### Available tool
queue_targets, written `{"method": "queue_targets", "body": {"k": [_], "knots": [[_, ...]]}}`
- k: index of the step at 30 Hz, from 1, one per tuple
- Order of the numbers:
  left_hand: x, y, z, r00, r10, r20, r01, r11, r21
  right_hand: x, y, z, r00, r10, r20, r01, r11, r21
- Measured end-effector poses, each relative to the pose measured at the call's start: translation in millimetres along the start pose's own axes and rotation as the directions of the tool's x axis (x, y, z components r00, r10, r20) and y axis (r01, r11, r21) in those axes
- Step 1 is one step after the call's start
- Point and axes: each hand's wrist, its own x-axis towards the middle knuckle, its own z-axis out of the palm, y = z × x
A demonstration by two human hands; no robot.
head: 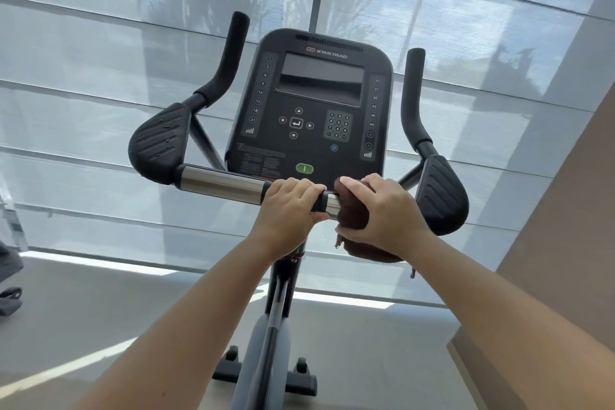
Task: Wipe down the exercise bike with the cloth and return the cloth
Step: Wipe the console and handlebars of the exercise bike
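Two bare forearms reach up from the bottom edge to the bar point(219, 183) of the bike point(278, 296). Near the bar's middle the left hand point(289, 206) curls round it, fingers over the top and thumb underneath, gripping it with nothing else in the palm. Just to its right, close but not touching, the right hand point(379, 213) clutches the brown cloth point(352, 213), which is bunched round the bar. Its fingers lie across the top of the cloth and its thumb presses from below. A fold of cloth sags under the palm, and a loose end dangles beside the wrist. Right behind the hands stands the console point(312, 103), tilted toward the camera, with a dark screen, a keypad and a green button point(304, 168) just above the knuckles. Ribbed black pads sit at the bar's ends, the left pad point(156, 143) and the right pad point(442, 190). A black grip rises beyond each, left grip point(229, 53) and right grip point(412, 93). Below the hands the bike's post runs down to its feet point(299, 379) on the grey floor point(100, 309). Pale blinds point(100, 43) fill the background, and a tan wall point(565, 210) stands at right.
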Motion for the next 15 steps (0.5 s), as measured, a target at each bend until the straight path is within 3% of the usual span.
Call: {"method": "queue_targets", "body": {"k": [2,3,5,7,10,13,15], "knots": [[-2,0,-1,1.000,0.022,0.005,-0.022,1.000,0.019,19,4,-15,0.943,0.035,0.330,-0.093,0.983,0.160],[-4,1,-2,1.000,0.025,0.009,-0.025,1.000,0.013,25,3,-17,0.924,0.015,0.382,-0.098,0.975,0.198],[-6,1,-2,0.999,0.034,0.015,-0.034,0.999,-0.011,25,-3,-13,0.964,-0.014,0.265,-0.038,0.981,0.189],[-9,-2,-1,0.999,0.053,0.003,-0.053,0.998,-0.027,12,-12,6,1.000,-0.020,-0.005,0.021,0.994,0.105],[-18,-11,-3,0.996,0.077,-0.045,-0.078,0.997,-0.013,-1,-23,29,0.966,-0.057,-0.252,0.038,0.996,-0.082],[-26,-27,-12,0.998,0.051,-0.045,-0.049,0.998,0.046,1,-23,31,0.952,-0.070,-0.298,0.041,0.994,-0.102],[-28,-38,-18,0.998,0.054,-0.021,-0.053,0.998,0.043,5,-26,24,0.979,-0.039,-0.198,0.025,0.997,-0.073]]}}
